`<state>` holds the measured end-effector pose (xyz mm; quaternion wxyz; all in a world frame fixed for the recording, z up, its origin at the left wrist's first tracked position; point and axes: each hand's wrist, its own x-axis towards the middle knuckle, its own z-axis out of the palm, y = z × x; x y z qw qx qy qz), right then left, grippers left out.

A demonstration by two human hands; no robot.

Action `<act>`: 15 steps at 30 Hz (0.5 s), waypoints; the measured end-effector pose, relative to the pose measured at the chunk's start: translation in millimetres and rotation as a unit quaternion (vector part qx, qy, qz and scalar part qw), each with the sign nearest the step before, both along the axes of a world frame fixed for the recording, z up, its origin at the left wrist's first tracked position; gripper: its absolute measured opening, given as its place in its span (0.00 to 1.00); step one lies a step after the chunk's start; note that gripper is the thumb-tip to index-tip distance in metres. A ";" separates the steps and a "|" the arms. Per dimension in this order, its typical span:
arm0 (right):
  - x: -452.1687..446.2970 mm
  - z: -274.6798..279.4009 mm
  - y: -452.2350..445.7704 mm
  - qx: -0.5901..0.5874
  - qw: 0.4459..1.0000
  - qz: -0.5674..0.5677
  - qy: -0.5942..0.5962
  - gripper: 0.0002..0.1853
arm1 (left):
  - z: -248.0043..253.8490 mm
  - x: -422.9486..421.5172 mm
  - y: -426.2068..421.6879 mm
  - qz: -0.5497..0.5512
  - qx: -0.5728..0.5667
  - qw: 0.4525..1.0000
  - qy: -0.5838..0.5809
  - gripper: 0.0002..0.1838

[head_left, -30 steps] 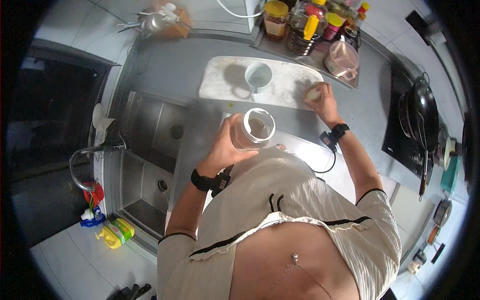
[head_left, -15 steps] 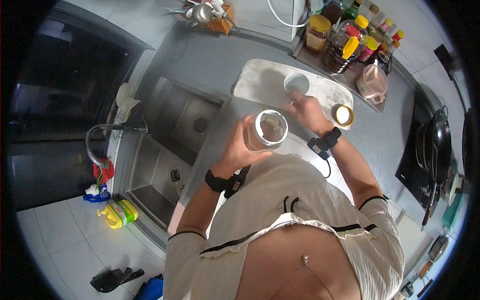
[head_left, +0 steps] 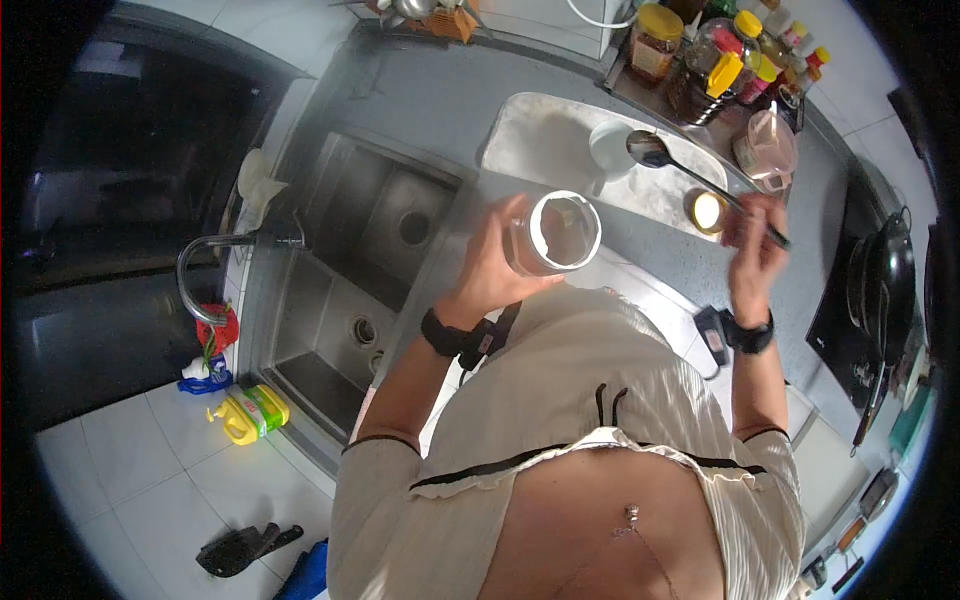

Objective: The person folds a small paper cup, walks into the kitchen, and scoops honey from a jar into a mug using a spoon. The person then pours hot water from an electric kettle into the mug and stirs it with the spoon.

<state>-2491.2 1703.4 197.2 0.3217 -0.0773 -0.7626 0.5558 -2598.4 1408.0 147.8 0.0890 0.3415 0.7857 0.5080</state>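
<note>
My left hand (head_left: 478,270) is closed around a clear jar (head_left: 558,240) with a white rim, held in front of my body with its open mouth facing up. My right hand (head_left: 758,250) grips the dark handle of a metal spoon (head_left: 690,172), whose bowl points left beside a pale cup (head_left: 608,148). That cup stands on a white marbled tray (head_left: 525,140) on the counter. Near the tray's right end lies a round gold-edged lid (head_left: 706,212), its white inside facing up, just left of my right hand.
A double sink (head_left: 400,215) with a curved faucet (head_left: 190,265) is at left. Sauce bottles and jars (head_left: 725,65) and a pink pitcher (head_left: 766,150) stand at the back right. A black wok (head_left: 885,270) sits on the stove at far right. Yellow detergent (head_left: 250,412) stands left of the sink.
My right hand has moved right, away from the cup, and the spoon now shows clearly in it. My left hand still holds the jar. The view has shifted slightly.
</note>
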 end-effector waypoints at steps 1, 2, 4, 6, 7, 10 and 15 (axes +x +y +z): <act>11.9 10.8 5.9 -0.018 1.000 -0.022 0.011 0.14 | -6.0 -2.0 2.0 0.006 0.014 1.000 0.019 0.52; 22.4 21.2 9.3 -0.101 0.994 -0.018 0.040 0.18 | -10.2 -3.5 5.1 0.011 0.027 0.999 0.038 0.54; 35.4 42.9 7.1 -0.151 0.985 -0.002 0.085 0.20 | -3.5 -5.0 12.0 0.003 0.023 0.998 0.058 0.54; 45.8 51.6 5.4 -0.103 0.989 0.068 0.079 0.20 | 2.2 -4.0 19.2 0.004 0.018 0.996 0.082 0.53; 50.0 53.6 3.1 -0.080 0.989 0.103 0.076 0.20 | 2.4 -3.7 23.6 0.003 0.031 0.997 0.077 0.53; 45.5 62.0 -11.9 0.051 0.981 0.181 0.039 0.17 | 2.7 -4.3 31.3 -0.027 0.018 0.992 0.121 0.53; 18.8 55.1 -25.1 0.181 0.943 0.277 0.031 0.08 | 12.4 2.0 39.1 -0.064 -0.029 0.989 0.134 0.56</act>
